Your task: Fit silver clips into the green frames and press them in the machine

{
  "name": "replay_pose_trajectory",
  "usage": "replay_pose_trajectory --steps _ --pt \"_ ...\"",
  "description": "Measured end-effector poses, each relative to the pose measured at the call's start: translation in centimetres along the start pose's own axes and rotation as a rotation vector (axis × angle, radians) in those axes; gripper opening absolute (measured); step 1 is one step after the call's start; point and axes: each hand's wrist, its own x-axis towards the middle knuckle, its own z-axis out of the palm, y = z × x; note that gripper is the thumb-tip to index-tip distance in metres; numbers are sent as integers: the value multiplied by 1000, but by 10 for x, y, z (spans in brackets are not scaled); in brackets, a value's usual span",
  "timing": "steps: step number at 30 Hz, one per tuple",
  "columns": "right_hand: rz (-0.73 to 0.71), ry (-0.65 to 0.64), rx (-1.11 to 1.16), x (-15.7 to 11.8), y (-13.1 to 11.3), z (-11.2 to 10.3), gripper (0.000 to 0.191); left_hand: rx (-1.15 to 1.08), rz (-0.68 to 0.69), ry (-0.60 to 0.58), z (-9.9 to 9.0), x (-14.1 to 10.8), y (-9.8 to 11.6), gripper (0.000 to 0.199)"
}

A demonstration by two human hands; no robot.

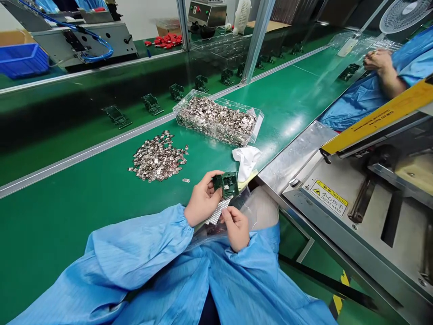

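My left hand [204, 199] is closed around a dark green plastic housing [226, 184] with a square, partly hollow frame and small parts inside. Just below it, my right hand [236, 225] has its thumb and forefinger pinched together. It is at the edge of a sheet of small silvery stickers [219, 210], which lies over a clear plastic bag [251, 208] on my lap. Whatever the pinched fingers hold is too small to make out. A loose heap of small metal pieces [158, 158] lies on the green table, left of my hands.
A clear plastic box [216, 131] full of similar metal pieces stands behind the heap. A crumpled white cloth [246, 159] lies at the table edge. Similar green housings [151, 104] line the strip beyond the rail. A machine [338, 189] stands right; a co-worker's hands [379, 61] are beyond.
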Motion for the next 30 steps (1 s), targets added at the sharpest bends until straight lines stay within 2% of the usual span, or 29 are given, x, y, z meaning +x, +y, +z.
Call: replay_pose_trajectory --steps 4,7,9,11,13,15,17,19,21,23,26,30 --pt "-43 -31 -84 -2 19 -3 49 -37 -21 -1 -4 -3 0 44" --pt "-31 -151 -154 1 31 -15 46 -64 -56 5 -5 -3 1 46" --pt "-5 -228 -199 2 31 -26 38 -60 -49 11 -5 -3 1 46" --pt "13 -251 -243 3 20 -39 30 -47 -17 22 -4 -3 1 44" --pt "28 -182 -272 2 0 -52 22 -26 16 24 -4 -5 1 42" --pt "9 -59 -266 2 -25 -59 17 19 49 15 -5 -8 1 39" --pt "-70 28 -238 6 -48 -60 15 83 86 7 -7 -10 0 37" --pt "-219 59 -218 14 -62 -54 13 137 129 7 -9 -13 -1 36" --pt "-371 95 -211 23 -68 -44 12 168 163 1 -9 -16 -2 36" --pt "-457 162 -212 30 -68 -33 10 192 187 -4 -9 -17 -1 37" --pt "-459 239 -262 34 -66 -20 6 213 212 -13 -8 -19 3 35" --pt "-424 262 -332 31 -66 -12 10 226 212 -42 -6 -23 7 35"
